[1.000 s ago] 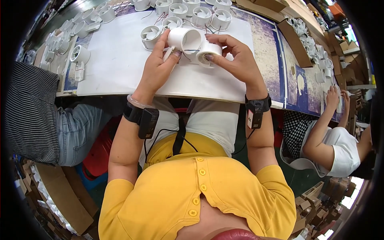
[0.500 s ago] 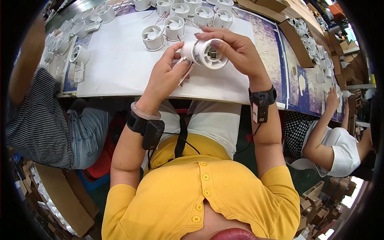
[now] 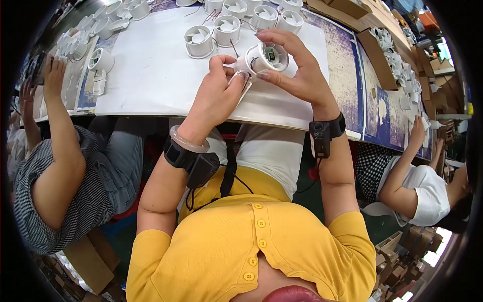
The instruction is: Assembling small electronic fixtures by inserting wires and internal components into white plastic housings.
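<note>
One white fan housing [image 3: 258,58] extends rightward from the left hand [image 3: 217,95], which grasps its end and a flat white piece [image 3: 245,92], while the right hand [image 3: 305,75] curves around its rim, grip unclear.

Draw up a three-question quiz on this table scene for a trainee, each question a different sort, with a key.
1. Multiple choice: what colour is the board inside the white cylinder at the right grip? A) red B) green C) orange
2. True or false: the left grip holds a thin white piece.
3. Fill in "up" or "down": on the white sheet, the fan units standing beyond the left grip have their visible blades facing ____.

Key: 1. B; 2. true; 3. up.
</note>
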Motion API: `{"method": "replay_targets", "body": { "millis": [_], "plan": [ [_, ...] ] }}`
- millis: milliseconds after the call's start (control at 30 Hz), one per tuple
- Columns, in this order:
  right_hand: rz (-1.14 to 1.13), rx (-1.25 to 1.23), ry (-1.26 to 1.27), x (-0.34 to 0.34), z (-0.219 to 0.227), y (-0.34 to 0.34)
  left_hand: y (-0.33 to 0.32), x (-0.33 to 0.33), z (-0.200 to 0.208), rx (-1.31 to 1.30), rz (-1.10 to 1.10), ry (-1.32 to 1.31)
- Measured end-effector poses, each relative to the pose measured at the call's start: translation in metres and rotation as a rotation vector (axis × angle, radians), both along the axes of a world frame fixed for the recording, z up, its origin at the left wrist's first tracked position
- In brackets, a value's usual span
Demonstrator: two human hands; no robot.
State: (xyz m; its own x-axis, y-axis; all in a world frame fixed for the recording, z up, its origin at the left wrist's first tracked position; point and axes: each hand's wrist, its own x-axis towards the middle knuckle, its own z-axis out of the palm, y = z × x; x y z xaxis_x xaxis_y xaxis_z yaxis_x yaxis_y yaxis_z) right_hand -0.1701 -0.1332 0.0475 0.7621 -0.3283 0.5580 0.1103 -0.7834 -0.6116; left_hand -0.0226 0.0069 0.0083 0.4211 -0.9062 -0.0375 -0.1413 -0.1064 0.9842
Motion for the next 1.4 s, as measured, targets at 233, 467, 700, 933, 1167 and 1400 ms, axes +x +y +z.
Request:
{"method": "replay_targets", "body": {
  "millis": [233,467,700,933,1167,1400],
  "plan": [
    [-0.005,0.039,0.044,0.006,0.0,0.003,0.007,-0.005,0.008,-0.41,0.246,-0.89],
    [-0.01,0.009,0.053,0.01,-0.001,0.005,0.006,-0.009,0.001,-0.339,0.285,-0.917],
    [0.005,-0.042,0.088,0.012,-0.002,0.004,0.005,-0.009,0.005,-0.337,0.287,-0.957],
    [0.151,-0.019,0.156,0.012,0.007,-0.004,0.007,-0.004,0.012,-0.361,0.163,-1.024],
    [0.241,-0.122,0.233,0.011,0.013,-0.009,0.007,-0.001,0.01,-0.38,0.107,-1.015],
    [0.315,-0.206,0.318,0.011,0.028,-0.011,0.01,0.004,0.009,-0.371,0.061,-0.955]
  ]
}}
